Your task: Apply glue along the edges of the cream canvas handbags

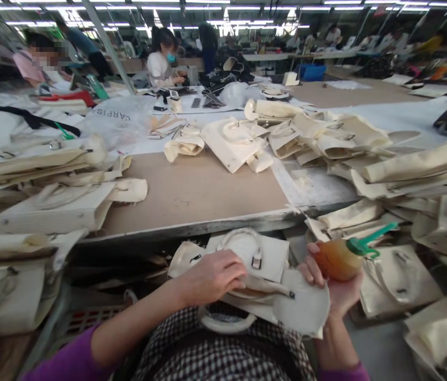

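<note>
In the lap, the left hand (pixel 211 278) lies on one cream bag (pixel 274 254), fingers bent down over it. Whether they pinch it is hard to tell. Just right of them, the right hand (pixel 338 296) closes its fingers round one orange bottle (pixel 336 260), its base hidden in the palm. Beyond the fingers lies a brown worktop (pixel 195 190), ringed by bag heaps (pixel 326 137) too tangled to count. Farther off, two seated people (pixel 162 61), blurred, under strip lights (pixel 223 8).

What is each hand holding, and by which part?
Right hand grips the orange bottle around its body; left hand lies on the cream bag, grip unclear.
</note>
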A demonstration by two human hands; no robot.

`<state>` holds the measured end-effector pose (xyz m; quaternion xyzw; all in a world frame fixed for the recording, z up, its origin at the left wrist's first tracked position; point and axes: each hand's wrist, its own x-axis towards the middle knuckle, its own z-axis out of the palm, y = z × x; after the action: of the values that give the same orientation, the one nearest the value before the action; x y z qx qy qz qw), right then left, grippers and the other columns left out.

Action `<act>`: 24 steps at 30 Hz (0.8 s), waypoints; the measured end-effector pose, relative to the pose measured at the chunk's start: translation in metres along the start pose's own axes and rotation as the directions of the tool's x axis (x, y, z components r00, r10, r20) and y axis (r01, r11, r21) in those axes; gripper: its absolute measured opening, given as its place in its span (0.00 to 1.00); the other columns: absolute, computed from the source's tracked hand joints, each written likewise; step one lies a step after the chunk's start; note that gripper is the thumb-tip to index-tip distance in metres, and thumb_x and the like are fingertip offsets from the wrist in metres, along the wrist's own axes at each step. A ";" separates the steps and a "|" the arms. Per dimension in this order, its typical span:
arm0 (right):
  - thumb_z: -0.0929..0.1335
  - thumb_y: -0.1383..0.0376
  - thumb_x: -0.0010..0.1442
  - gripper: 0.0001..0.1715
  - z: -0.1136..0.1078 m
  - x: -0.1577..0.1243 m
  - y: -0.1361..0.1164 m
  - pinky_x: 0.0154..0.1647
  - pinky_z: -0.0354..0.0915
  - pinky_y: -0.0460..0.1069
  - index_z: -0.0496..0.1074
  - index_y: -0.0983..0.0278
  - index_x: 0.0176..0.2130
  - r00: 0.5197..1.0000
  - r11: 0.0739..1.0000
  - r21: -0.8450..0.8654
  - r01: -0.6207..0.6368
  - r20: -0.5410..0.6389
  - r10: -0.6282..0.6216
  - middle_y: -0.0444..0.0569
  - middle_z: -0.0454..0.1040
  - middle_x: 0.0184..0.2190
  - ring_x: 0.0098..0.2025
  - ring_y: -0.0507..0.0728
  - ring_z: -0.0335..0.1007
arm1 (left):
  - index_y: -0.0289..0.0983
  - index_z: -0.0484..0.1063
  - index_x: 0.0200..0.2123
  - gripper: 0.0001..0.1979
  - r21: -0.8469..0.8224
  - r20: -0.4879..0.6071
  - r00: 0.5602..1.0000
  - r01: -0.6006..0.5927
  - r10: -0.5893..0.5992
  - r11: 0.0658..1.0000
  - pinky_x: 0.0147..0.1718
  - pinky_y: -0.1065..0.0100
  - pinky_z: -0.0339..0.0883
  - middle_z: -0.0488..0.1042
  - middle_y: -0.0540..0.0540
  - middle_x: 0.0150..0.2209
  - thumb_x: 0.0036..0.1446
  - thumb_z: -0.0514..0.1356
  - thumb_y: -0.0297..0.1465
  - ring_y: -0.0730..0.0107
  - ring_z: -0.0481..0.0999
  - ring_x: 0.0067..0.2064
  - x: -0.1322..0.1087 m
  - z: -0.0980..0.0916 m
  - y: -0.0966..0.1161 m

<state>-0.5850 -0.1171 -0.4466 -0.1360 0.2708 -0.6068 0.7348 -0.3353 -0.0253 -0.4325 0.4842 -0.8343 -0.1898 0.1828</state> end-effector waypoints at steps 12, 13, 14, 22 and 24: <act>0.69 0.42 0.53 0.32 0.003 -0.001 -0.001 0.14 0.52 0.44 0.75 0.67 0.40 0.998 0.998 -0.022 0.062 0.034 -0.061 0.45 0.64 0.34 0.18 0.45 0.36 | 0.34 0.68 0.54 0.17 0.173 -0.203 0.961 0.226 -0.190 0.958 0.50 0.54 0.73 0.76 0.38 0.50 0.62 0.63 0.26 0.54 0.75 0.51 -0.030 0.031 -0.001; 0.69 0.42 0.54 0.32 0.002 -0.001 -0.001 0.14 0.52 0.43 0.75 0.67 0.40 0.998 0.998 -0.023 0.059 0.034 -0.059 0.45 0.64 0.34 0.18 0.45 0.36 | 0.34 0.67 0.56 0.20 0.168 -0.187 0.958 0.247 -0.215 0.954 0.51 0.54 0.72 0.75 0.38 0.51 0.61 0.64 0.27 0.53 0.74 0.52 -0.028 0.031 -0.001; 0.69 0.42 0.54 0.31 0.002 -0.001 -0.001 0.14 0.52 0.43 0.75 0.67 0.40 0.998 0.998 -0.025 0.059 0.034 -0.058 0.45 0.64 0.34 0.18 0.45 0.36 | 0.34 0.66 0.56 0.22 0.166 -0.174 0.958 0.256 -0.227 0.952 0.51 0.54 0.72 0.75 0.39 0.51 0.60 0.65 0.27 0.53 0.74 0.52 -0.025 0.032 -0.001; 0.72 0.40 0.49 0.35 -0.004 -0.002 -0.001 0.13 0.51 0.43 0.74 0.67 0.39 0.995 0.994 -0.057 0.096 -0.001 -0.096 0.45 0.65 0.33 0.17 0.44 0.40 | 0.35 0.70 0.31 0.13 0.283 -0.196 0.980 0.013 0.045 0.959 0.32 0.64 0.66 0.72 0.45 0.32 0.69 0.52 0.26 0.63 0.71 0.33 -0.014 0.041 -0.002; 0.72 0.40 0.48 0.36 -0.006 -0.002 -0.003 0.13 0.51 0.43 0.74 0.67 0.40 0.996 0.994 -0.055 0.090 -0.007 -0.090 0.45 0.66 0.33 0.17 0.44 0.39 | 0.35 0.70 0.32 0.14 0.286 -0.259 0.963 0.011 0.067 0.958 0.29 0.66 0.64 0.71 0.45 0.31 0.70 0.49 0.25 0.64 0.70 0.32 -0.018 0.027 0.001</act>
<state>-0.5906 -0.1154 -0.4494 -0.1652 0.2846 -0.6323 0.7013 -0.3404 -0.0055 -0.4574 0.5146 -0.8276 0.0016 0.2244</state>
